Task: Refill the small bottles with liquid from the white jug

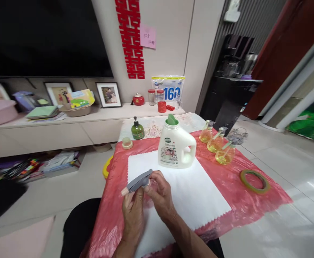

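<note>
Over the white cloth [200, 193], both hands' grips, left hand [133, 215] and right hand [159, 195], pinch a grey spray head [138, 181] between them.

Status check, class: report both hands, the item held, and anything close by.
Left hand and right hand both grip grey spray head. White jug stands just beyond.
</note>
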A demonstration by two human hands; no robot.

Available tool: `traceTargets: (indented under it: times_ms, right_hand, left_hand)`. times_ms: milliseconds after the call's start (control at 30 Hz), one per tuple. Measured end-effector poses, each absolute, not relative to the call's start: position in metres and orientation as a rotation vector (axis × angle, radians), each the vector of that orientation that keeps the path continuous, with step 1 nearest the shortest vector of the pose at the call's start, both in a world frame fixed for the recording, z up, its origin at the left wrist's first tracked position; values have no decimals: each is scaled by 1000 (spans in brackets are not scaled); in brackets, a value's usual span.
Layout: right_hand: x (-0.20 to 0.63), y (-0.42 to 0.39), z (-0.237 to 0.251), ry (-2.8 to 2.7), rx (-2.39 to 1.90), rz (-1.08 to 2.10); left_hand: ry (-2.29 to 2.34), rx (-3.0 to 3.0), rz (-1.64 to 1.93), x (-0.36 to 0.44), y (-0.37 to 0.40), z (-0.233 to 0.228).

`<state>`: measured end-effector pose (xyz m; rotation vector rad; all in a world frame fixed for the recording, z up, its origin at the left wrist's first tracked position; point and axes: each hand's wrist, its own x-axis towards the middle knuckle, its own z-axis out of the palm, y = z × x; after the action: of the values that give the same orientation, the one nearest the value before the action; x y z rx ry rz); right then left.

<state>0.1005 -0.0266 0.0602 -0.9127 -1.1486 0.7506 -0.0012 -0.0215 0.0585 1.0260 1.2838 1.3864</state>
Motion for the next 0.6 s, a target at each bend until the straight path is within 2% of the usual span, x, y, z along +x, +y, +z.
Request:
traceTargets:
  times_ms: [600]
  right_hand:
    - [105,-30,57,-1175,-890,854]
  left_hand:
    - [1023,989,1491,5,-23,45]
